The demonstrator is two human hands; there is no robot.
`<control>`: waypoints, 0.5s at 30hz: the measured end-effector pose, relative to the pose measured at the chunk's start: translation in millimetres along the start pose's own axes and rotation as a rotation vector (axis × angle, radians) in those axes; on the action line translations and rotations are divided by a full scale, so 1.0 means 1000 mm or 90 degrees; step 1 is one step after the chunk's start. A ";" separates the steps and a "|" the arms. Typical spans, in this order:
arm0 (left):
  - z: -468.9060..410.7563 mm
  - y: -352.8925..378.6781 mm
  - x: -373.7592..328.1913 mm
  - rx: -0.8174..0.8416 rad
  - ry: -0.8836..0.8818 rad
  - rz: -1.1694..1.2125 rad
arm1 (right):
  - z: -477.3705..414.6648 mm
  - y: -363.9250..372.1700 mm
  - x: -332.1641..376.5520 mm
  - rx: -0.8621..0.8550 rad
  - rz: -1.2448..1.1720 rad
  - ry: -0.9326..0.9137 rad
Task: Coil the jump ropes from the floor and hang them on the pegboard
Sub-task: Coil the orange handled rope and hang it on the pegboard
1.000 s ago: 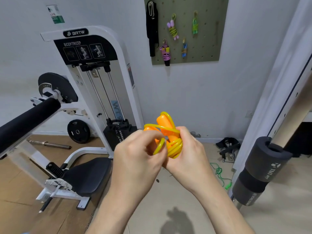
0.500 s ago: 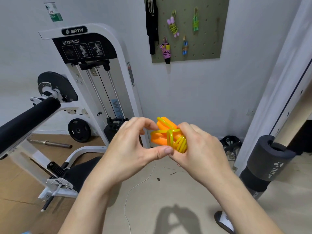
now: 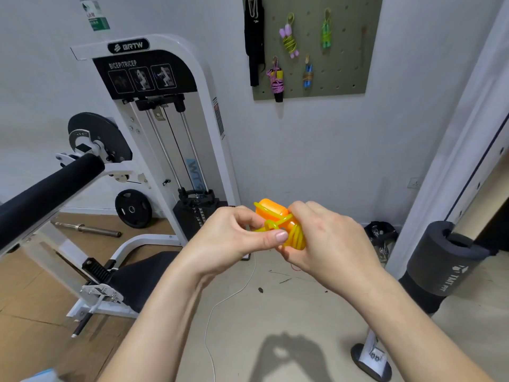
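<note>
Now the left hand (image 3: 234,241) pinches the jump rope (image 3: 275,213) the right hand (image 3: 330,244) still grips.

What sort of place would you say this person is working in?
Most likely a small gym or home workout room: a white bicep/tricep weight-stack machine stands by the wall, a weight plate and a barbell sit on the floor beside it, and a pegboard holds coiled jump ropes.

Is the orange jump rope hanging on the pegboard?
No, the orange jump rope is held between the two hands, left hand and right hand, well below the pegboard.
</note>
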State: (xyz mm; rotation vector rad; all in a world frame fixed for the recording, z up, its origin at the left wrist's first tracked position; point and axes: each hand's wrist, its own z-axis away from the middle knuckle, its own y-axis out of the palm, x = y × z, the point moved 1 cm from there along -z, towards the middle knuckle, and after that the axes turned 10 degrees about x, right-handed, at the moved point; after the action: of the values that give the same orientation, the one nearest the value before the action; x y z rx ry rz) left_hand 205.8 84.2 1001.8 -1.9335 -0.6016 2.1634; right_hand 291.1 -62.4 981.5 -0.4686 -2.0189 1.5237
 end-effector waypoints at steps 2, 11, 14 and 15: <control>-0.002 0.005 0.002 -0.006 0.016 0.101 | -0.002 -0.003 0.000 -0.011 0.023 0.003; -0.006 -0.003 0.014 -0.222 0.164 -0.074 | -0.002 0.000 0.008 0.000 -0.115 0.015; 0.001 -0.001 0.012 -0.307 0.309 -0.324 | -0.002 -0.003 0.007 0.045 -0.196 0.033; 0.002 -0.001 0.014 -0.317 0.314 -0.348 | -0.002 -0.004 0.006 0.065 -0.211 0.039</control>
State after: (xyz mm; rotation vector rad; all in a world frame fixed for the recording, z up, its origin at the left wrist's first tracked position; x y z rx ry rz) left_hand 201.8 90.3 989.4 -2.0754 -1.4483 1.2233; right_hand 288.4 -58.9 987.4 -0.1288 -1.8527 1.3813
